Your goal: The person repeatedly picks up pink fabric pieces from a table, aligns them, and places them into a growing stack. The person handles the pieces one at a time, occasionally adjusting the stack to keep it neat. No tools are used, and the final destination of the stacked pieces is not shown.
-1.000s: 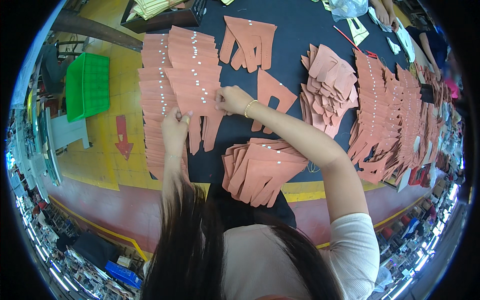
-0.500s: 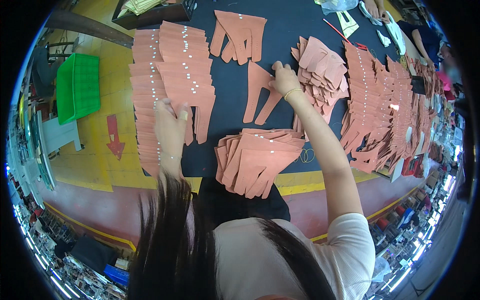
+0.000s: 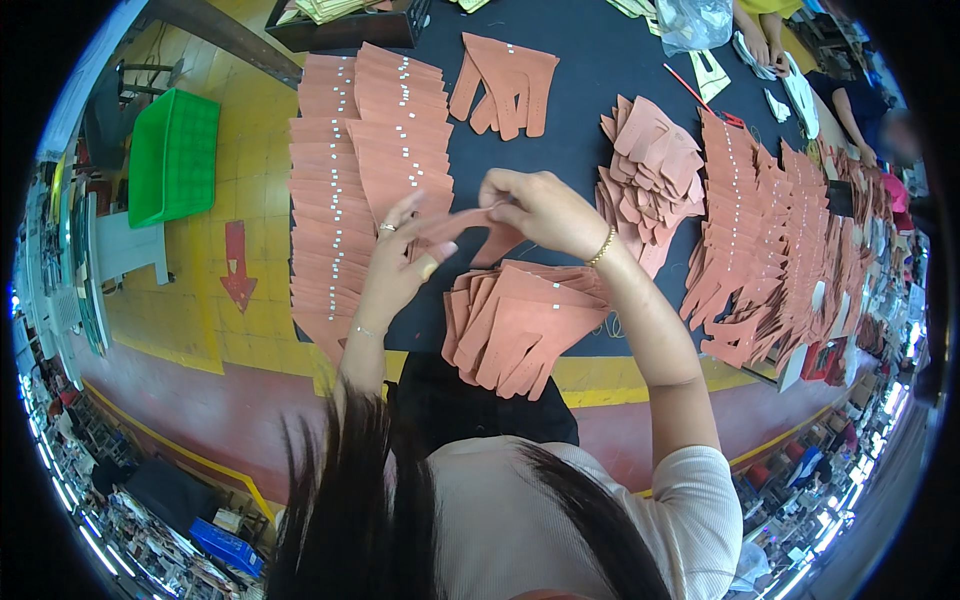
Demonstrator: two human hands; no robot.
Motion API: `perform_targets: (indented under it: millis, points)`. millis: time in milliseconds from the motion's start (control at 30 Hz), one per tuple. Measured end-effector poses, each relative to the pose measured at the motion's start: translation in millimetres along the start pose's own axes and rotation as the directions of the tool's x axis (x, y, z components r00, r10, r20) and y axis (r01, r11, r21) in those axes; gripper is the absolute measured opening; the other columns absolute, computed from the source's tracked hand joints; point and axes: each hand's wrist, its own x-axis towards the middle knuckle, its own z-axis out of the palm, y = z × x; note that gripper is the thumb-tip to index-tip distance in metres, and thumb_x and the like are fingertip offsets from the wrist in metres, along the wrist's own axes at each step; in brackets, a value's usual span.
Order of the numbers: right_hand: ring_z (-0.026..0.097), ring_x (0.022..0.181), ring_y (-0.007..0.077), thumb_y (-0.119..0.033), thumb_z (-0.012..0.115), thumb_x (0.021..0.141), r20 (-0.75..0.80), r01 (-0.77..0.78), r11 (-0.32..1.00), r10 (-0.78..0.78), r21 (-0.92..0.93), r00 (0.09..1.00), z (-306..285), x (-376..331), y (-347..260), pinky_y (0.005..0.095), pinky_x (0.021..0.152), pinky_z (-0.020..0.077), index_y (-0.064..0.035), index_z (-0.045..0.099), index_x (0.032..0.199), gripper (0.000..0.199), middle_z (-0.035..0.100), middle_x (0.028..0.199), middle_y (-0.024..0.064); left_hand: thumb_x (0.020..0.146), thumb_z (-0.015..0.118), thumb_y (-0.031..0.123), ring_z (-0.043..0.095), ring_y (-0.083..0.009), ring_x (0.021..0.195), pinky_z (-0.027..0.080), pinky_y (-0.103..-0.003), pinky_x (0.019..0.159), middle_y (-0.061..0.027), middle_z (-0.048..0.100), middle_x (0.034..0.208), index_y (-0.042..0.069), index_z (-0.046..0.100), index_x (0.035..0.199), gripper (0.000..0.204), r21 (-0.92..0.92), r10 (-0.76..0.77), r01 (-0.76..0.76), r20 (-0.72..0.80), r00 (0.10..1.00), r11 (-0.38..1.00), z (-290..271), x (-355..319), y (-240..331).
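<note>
Nearest the body, below the two grips, a fanned pile [image 3: 525,325] of salmon cut-outs is laid over the near edge of the dark table [image 3: 582,120], its finger-like strips pointed toward the wearer; the space between body and grips is taken up by it. Above it, a salmon piece [image 3: 440,229] is held in the air, pinched between the thumb and fingers of the right grip [image 3: 547,212]. It is seen almost edge-on, its long axis run crosswise from the right grip toward the left and dipped slightly that way, with a flap hung down beside the right grip; it appears thin, matt, pliable and leather-like. At its other end the left grip [image 3: 398,262] is spread, thumb and fingers apart and blurred; whether the piece is touched there cannot be told. Left of and beyond the left grip, overlapping columns [image 3: 325,190] of flat pieces are dotted with small white marks. Beyond the right grip, a jumbled heap [image 3: 650,170] is piled, and farther right, long shingled rows [image 3: 735,200] are set. Straight beyond the grips, slotted pieces [image 3: 505,85] are overlapped, and at the far right a crumpled clear bag [image 3: 692,24] is seen.
</note>
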Motion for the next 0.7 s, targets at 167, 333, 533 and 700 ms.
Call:
perform_targets:
  millis: [167, 333, 533, 700]
  points:
    - [0.070, 0.076, 0.0253, -0.018, 0.069, 0.088, -0.039, -0.087, 0.980, 0.096, 0.180, 0.995, 18, 18, -4, 0.0346, 0.071, 0.0529, 0.0001, 0.065, 0.103, 0.024, 0.071, 0.084, 0.0142, 0.096, 0.063, 0.017, 0.057, -0.0039, 0.065, 0.044, -0.021, 0.054, -0.0029, 0.068, 0.086, -0.003, 0.067, 0.104, 0.021, -0.556, -0.365, 0.278, -0.050, 0.930, 0.783, -21, -10, 15]
    - [0.071, 0.074, 0.0270, -0.014, 0.064, 0.087, 0.128, -0.351, 0.923, 0.334, 0.157, 0.934, 47, 41, 29, 0.0366, 0.072, 0.0547, -0.0006, 0.068, 0.093, 0.015, 0.071, 0.085, 0.0158, 0.096, 0.063, 0.017, 0.053, -0.0044, 0.056, 0.041, -0.024, 0.048, 0.0001, 0.061, 0.067, -0.002, 0.064, 0.090, 0.020, -0.257, -0.505, 0.479, -0.040, 0.862, 0.839, -29, 3, -22]
    - [0.069, 0.084, 0.0342, -0.010, 0.057, 0.085, 0.037, -0.225, 0.955, 0.236, -0.193, 0.971, 73, 77, 62, 0.0429, 0.078, 0.0547, -0.0047, 0.070, 0.089, 0.015, 0.072, 0.088, 0.0159, 0.093, 0.066, 0.020, 0.056, -0.0087, 0.053, 0.042, -0.028, 0.048, -0.0041, 0.059, 0.060, -0.002, 0.062, 0.082, 0.025, -0.084, -0.516, 0.509, -0.140, 0.845, 0.857, -19, 9, -58]
    - [0.068, 0.090, 0.0358, -0.015, 0.057, 0.085, 0.025, -0.182, 0.930, 0.201, -0.320, 0.979, 77, 94, 75, 0.0456, 0.081, 0.0542, -0.0059, 0.071, 0.088, 0.017, 0.072, 0.089, 0.0160, 0.090, 0.069, 0.023, 0.057, -0.0194, 0.050, 0.045, -0.035, 0.054, -0.0107, 0.061, 0.058, -0.002, 0.063, 0.080, 0.027, 0.073, -0.507, 0.533, -0.226, 0.832, 0.843, -19, 16, -67]
